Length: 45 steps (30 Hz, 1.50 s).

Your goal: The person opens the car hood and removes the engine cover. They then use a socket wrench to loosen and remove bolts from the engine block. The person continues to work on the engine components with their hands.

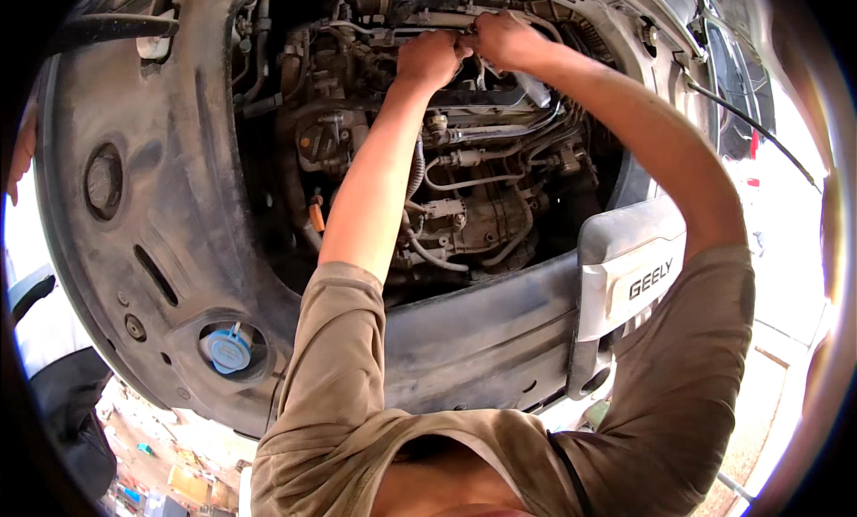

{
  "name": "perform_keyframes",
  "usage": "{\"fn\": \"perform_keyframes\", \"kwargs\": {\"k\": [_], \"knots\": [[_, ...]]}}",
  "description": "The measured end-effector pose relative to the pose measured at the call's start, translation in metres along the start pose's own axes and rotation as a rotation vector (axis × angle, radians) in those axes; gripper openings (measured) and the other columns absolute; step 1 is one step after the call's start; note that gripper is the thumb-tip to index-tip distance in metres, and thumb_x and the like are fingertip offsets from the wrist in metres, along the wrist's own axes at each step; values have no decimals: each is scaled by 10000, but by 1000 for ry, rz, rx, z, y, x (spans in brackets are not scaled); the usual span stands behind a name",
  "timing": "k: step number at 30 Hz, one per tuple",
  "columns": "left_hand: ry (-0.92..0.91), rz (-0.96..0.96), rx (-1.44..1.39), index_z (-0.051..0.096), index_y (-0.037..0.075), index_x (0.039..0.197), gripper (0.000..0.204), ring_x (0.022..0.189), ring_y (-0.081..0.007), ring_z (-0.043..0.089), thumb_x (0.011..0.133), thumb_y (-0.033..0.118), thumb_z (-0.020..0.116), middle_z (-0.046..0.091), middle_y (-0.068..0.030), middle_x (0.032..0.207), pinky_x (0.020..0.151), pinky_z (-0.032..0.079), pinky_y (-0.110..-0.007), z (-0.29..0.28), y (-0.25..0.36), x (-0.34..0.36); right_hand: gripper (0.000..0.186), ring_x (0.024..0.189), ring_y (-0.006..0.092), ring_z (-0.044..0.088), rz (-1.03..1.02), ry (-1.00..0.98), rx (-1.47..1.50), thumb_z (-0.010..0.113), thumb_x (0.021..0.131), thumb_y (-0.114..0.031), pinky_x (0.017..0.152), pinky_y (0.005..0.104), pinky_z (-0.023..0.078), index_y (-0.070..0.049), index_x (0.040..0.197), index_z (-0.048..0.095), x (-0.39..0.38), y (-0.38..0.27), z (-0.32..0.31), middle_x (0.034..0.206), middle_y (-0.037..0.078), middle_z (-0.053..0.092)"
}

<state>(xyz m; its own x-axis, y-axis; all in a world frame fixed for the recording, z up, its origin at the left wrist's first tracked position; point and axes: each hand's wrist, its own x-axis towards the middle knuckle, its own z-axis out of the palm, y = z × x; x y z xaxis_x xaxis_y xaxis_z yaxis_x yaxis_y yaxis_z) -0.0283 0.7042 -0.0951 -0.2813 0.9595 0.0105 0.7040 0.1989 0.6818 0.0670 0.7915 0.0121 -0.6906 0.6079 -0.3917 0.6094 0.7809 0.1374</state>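
Both my arms reach over the front of a car into its open engine bay. My left hand (432, 58) is closed, knuckles up, at the far side of the engine (478, 218). Close against it, my right hand (505, 40) is closed too, with its fingers curled toward the left one. Something small and dark seems to be between the two hands, but the fingers hide what it is. Behind them runs a pale pipe (437, 20). A whitish piece (534, 89) lies just below my right wrist, beside a black bracket.
A grey and black engine cover (629, 271) rests on the front panel (491, 338) at the right. A blue reservoir cap (228, 350) sits at the lower left. An orange handle (316, 215) stands beside my left forearm. A thin black rod (754, 129) slants at the right.
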Motion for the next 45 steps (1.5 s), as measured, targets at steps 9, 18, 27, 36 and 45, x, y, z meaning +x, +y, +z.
{"fn": "perform_keyframes", "kwargs": {"k": [9,18,27,36,45], "knots": [[9,6,-79,714,247,1077,299,928,-315,674,892,460,615,711,-94,978,802,536,-467,-2,-1,-1,443,993,399,639,47,-70,154,558,936,-428,833,482,518,-8,1042,652,-10,-3,-5,995,226,660],[-52,-24,-45,706,256,1111,363,934,-294,667,914,527,565,709,-70,983,789,529,-467,-1,7,1,438,978,362,648,-589,329,-301,609,892,-399,847,459,518,-13,1096,655,3,45,0,1019,167,663],[27,-23,29,720,280,1089,300,879,-281,683,918,481,577,716,-51,957,778,536,-440,3,0,1,447,876,307,669,-204,63,-13,635,900,-414,751,439,531,-46,1153,614,4,19,-4,862,209,659],[45,21,-54,728,261,1052,293,922,-307,676,890,474,610,716,-59,973,785,538,-455,0,-1,1,344,1048,362,590,-844,230,-274,512,971,-299,887,454,481,-77,1224,579,31,59,-5,1126,171,618],[44,-7,-47,727,233,1021,301,931,-301,672,899,477,599,712,-68,977,789,534,-467,5,0,5,315,670,327,688,175,-256,306,497,981,-286,586,410,571,-91,1183,641,1,-15,-17,748,151,687]]}}
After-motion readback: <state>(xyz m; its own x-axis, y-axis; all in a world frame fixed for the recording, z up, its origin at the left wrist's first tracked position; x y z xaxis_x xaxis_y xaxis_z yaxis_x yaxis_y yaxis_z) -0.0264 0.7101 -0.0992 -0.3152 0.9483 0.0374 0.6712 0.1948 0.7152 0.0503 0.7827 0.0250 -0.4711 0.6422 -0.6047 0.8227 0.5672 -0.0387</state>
